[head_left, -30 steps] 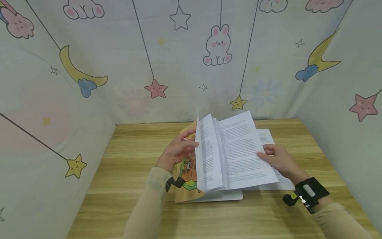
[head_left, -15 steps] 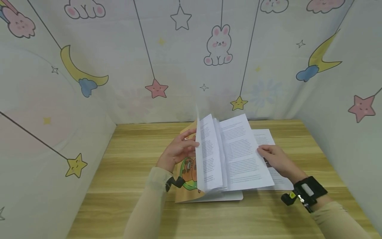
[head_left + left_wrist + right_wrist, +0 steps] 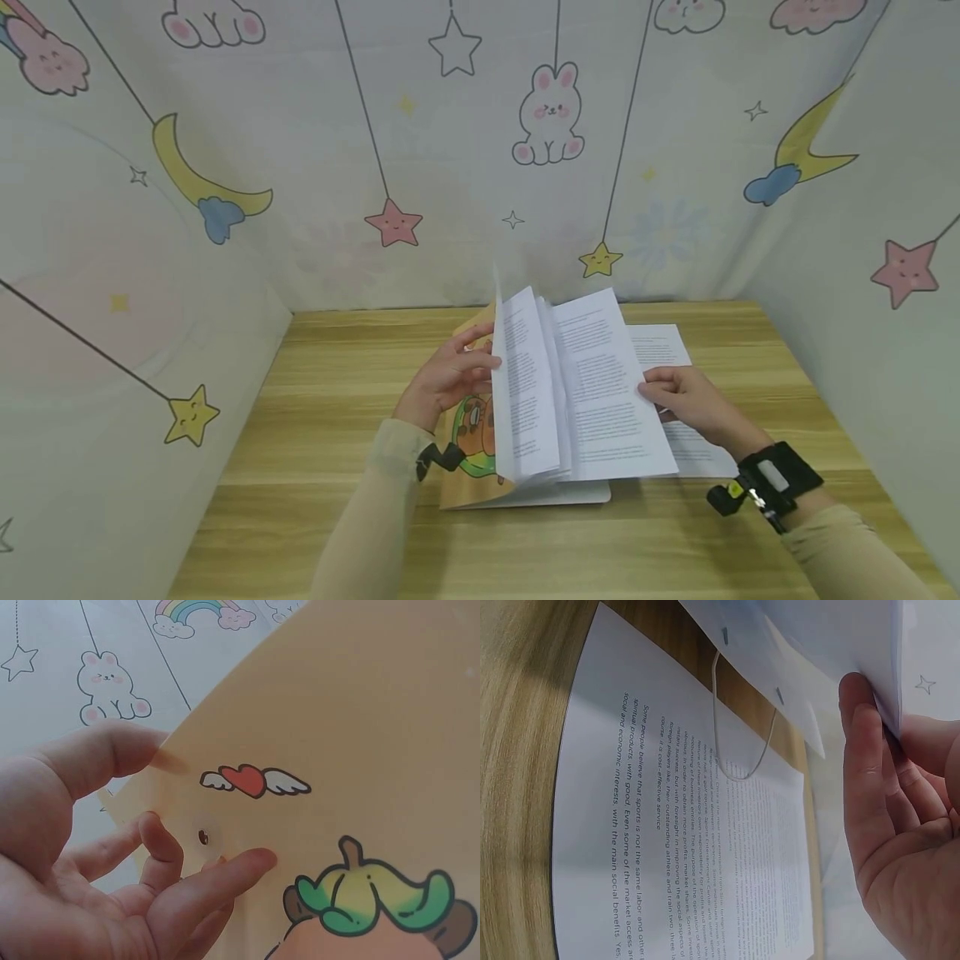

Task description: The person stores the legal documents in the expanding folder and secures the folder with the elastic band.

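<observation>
A paper file folder (image 3: pixel 471 442) with an orange cartoon front stands partly open on the table. My left hand (image 3: pixel 450 375) holds its raised front cover by the edge; in the left wrist view the fingers lie against the cover (image 3: pixel 360 712) near a winged heart. Printed sheets (image 3: pixel 611 383) lie fanned inside the opening. With thumb and fingers, my right hand (image 3: pixel 690 400) pinches the right edge of the front sheets. The right wrist view shows the fingers under the papers (image 3: pixel 832 637) and a thin white string (image 3: pixel 718 712) hanging in a loop beneath.
Another printed sheet (image 3: pixel 697 450) lies on the wooden table (image 3: pixel 337 417) at the right, under my right hand. Patterned cloth walls (image 3: pixel 465 150) enclose the table at the back and both sides.
The front sheets have slid left toward the folder, covering less of the loose sheet below. My right hand moved slightly left with them and changed its finger placement. The left hand stays put.
</observation>
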Available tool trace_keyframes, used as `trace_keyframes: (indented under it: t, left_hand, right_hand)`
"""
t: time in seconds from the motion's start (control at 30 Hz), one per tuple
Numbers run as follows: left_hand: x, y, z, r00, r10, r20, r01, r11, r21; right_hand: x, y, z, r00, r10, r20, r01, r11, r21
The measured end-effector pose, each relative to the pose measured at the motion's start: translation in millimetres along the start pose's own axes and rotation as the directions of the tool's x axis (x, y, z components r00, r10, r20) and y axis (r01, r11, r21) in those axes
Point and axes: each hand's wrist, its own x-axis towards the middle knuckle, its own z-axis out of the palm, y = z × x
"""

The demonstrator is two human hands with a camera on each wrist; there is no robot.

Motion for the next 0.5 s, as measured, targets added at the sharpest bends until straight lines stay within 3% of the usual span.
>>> trace_keyframes:
  t: [0.5]
  left_hand:
    - [1.3,-0.5,1.0,1.0,-0.013,-0.01,0.013,1.0,0.006]
  right_hand:
    - [2.5,-1.7,4.2,1.0,-0.003,0.003,0.003,1.0,-0.017]
